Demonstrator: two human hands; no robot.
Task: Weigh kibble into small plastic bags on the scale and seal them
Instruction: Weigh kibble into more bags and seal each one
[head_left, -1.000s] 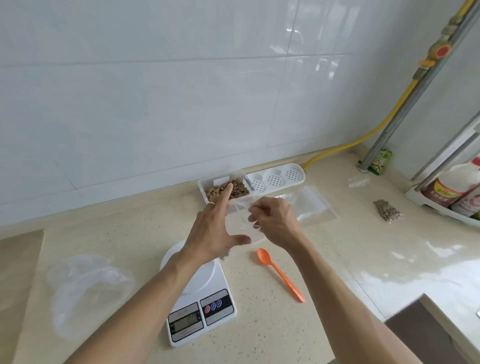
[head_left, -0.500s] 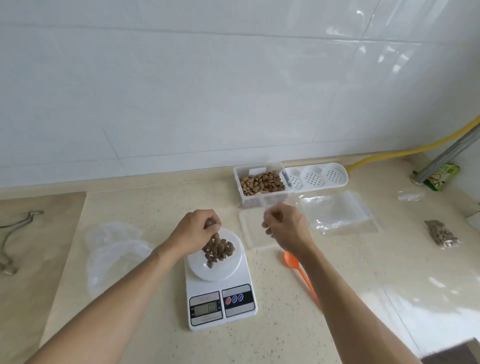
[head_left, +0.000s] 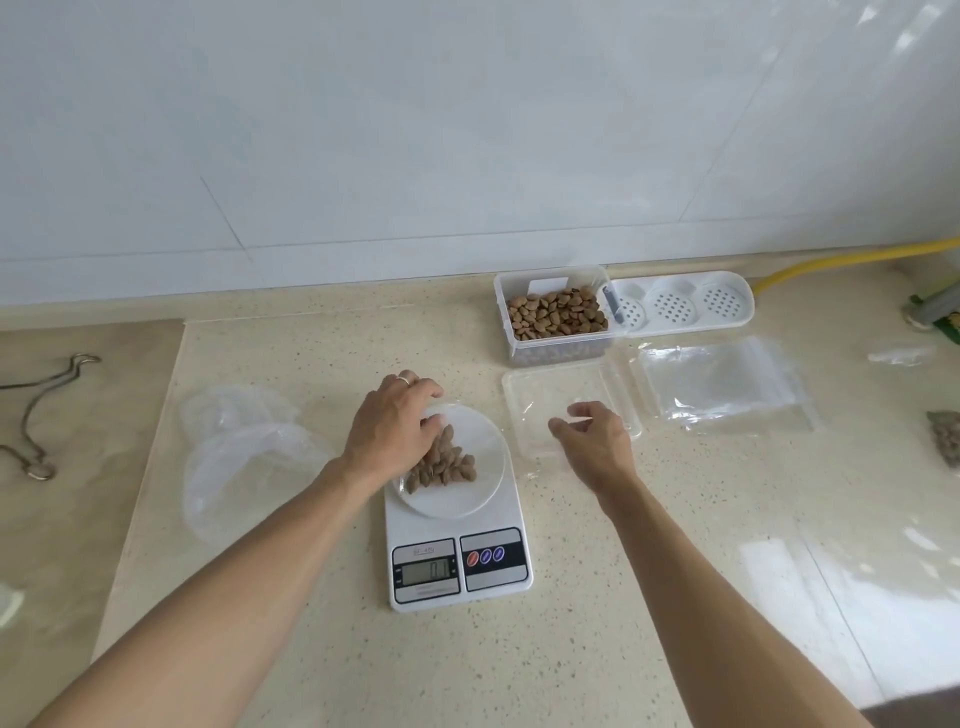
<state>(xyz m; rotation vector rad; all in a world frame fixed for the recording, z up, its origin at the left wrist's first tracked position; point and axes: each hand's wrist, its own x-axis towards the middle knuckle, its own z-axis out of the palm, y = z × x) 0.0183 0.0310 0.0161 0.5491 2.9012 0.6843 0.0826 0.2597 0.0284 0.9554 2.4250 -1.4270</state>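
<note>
A white digital kitchen scale (head_left: 457, 540) sits on the speckled beige stone counter (head_left: 322, 649) in front of the person, its grey display and three round buttons facing them, and on its round white weighing platform lies a small heap of brown kibble pieces (head_left: 444, 465) that looks to be inside a thin clear plastic bag, though the film is too faint to be sure of. The left hand (head_left: 392, 431), a ring on one finger, rests over the far left side of the platform with its fingers bent down onto the kibble heap; whether they pinch the bag or only touch the pile I cannot tell. The right hand (head_left: 595, 439) hovers just right of the scale above the near edge of a flat clear plastic lid (head_left: 566, 402), fingers loosely curled and holding nothing. Behind the lid, near the white tiled wall (head_left: 467, 130), stands a clear rectangular plastic tub (head_left: 553, 319) full of more kibble, and touching its right side is a white perforated plastic tray (head_left: 680, 304). A stack of empty clear zip bags (head_left: 722, 387) lies right of the lid. A filled small bag of kibble (head_left: 945, 441) shows at the right edge, crumpled clear plastic film (head_left: 244, 457) lies left of the scale, and a yellow hose (head_left: 852, 260) runs along the wall
</note>
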